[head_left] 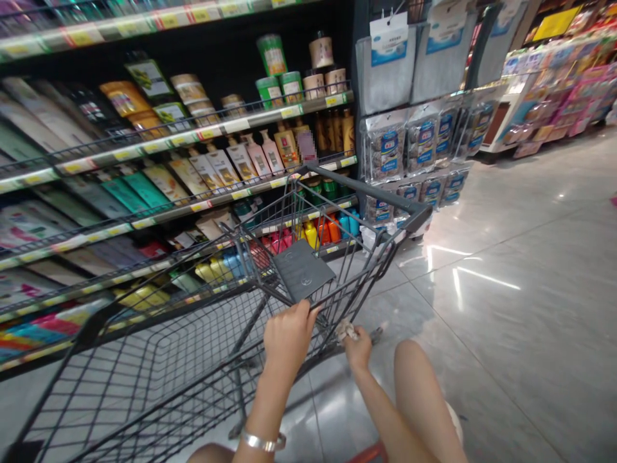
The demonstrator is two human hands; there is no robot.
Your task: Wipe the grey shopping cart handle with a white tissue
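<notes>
A dark grey wire shopping cart (159, 360) stands before me, its handlebar (361, 183) up at the right. My left hand (289, 331) is wrapped round the cart's upper side rail. Lower and to the right, my right hand (357, 347) is closed on a crumpled whitish cloth (347, 331), which it holds against the lower part of the cart frame. The grey child-seat flap (303, 271) lies between the cart's bars, above my left hand. A silver bracelet (263, 442) is on my left wrist.
Shelves (216, 193) of bottles and jars run along the left, behind the cart. Packs of scourers (387, 151) and grey cloths (385, 67) hang at the shelf end. Shiny tiled floor (520, 308) extends at the right, with my bent knee (414, 373) in front.
</notes>
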